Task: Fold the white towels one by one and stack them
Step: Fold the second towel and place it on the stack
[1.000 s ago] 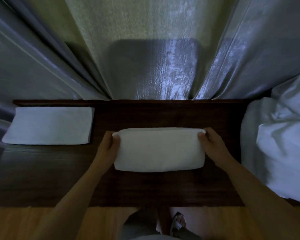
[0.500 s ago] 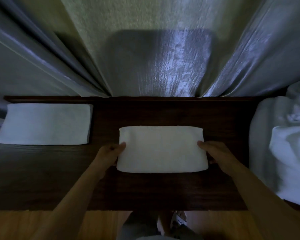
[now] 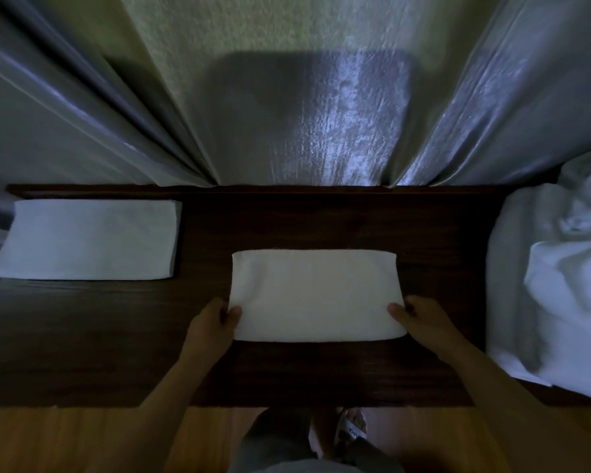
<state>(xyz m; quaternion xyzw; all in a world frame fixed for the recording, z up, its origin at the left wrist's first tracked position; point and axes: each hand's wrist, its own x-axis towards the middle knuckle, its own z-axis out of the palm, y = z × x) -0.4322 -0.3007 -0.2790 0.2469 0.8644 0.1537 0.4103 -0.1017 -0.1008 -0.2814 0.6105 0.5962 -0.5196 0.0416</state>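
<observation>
Now both hands slid to near corners of folded towel [image 3: 314, 295], fingers pinching edges

A folded white towel [image 3: 316, 295] lies mid dark wooden tabletop [image 3: 116, 336]; another folded white towel [image 3: 86, 240] lies far left, crumpled white bedding [image 3: 556, 285] right, curtains [image 3: 287, 97] behind.

Both forearms are bare to the bottom of the picture, with no sleeves showing. The bare left hand [image 3: 215, 322] and bare right hand [image 3: 420, 319] carry no rings or watch. Below, 1 foot wears a light open-toed slide sandal [image 3: 350, 426] with dark lettering, unreadable.
</observation>
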